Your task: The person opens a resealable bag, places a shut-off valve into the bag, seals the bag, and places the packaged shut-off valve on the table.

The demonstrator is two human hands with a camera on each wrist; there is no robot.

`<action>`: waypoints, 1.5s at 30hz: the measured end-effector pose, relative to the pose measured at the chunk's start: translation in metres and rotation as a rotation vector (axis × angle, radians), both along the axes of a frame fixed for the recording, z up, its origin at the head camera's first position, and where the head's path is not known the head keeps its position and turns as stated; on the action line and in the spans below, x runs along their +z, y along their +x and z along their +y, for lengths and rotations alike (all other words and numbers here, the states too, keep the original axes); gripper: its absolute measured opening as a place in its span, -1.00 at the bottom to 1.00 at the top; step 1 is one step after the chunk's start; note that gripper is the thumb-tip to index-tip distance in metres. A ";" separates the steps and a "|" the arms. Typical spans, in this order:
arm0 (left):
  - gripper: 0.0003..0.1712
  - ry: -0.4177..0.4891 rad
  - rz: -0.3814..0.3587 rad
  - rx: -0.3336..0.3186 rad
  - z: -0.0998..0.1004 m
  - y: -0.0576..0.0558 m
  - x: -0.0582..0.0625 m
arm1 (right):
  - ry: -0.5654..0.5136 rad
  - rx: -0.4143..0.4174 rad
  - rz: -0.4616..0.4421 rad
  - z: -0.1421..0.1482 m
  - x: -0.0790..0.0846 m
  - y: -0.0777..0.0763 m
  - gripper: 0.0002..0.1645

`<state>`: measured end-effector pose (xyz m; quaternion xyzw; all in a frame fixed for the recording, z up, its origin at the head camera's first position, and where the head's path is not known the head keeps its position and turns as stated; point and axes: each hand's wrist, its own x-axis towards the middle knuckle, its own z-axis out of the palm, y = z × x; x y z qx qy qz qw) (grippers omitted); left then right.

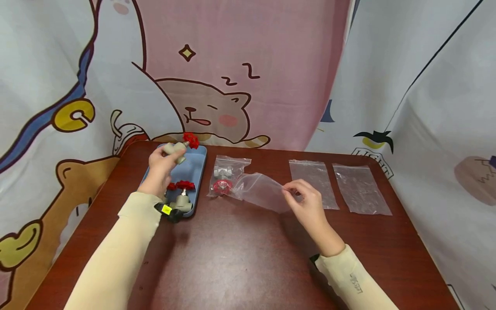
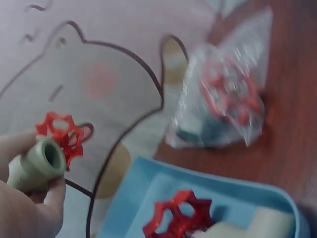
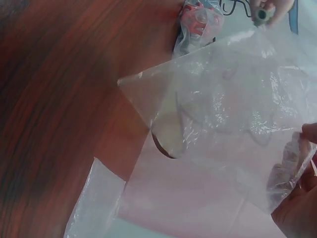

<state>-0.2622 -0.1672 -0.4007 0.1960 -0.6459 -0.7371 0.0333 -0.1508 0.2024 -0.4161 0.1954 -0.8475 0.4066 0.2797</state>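
In my left hand (image 1: 158,170) I grip a pale grey-green valve (image 1: 174,151) with a red handwheel, raised over the far end of the blue tray (image 1: 199,172). The left wrist view shows the round open pipe end of this valve (image 2: 37,166) pointing away from the palm. My right hand (image 1: 310,209) pinches a clear plastic bag (image 1: 261,191) by its edge, lifted above the table. That bag (image 3: 223,109) spreads wide in the right wrist view and looks see-through, with nothing inside. Valves (image 1: 183,200) with red handwheels lie in the tray, partly hidden by my left wrist.
Right of the tray lies a bagged valve (image 1: 223,186) with a red handwheel. Two flat clear bags (image 1: 314,183) (image 1: 361,189) rest on the right side of the brown table (image 1: 232,258). A printed curtain (image 1: 290,77) hangs behind the table.
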 end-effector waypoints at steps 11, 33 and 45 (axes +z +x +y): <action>-0.50 0.382 0.072 -0.180 -0.001 0.029 0.019 | -0.064 -0.041 0.023 -0.001 -0.003 -0.003 -0.94; -0.48 -0.100 0.378 -0.442 0.043 0.070 0.030 | -0.098 -0.020 0.010 -0.022 0.022 0.011 -0.89; -0.46 -0.095 0.278 -0.390 0.066 0.079 0.032 | -0.162 0.008 0.014 -0.034 0.028 0.016 -0.91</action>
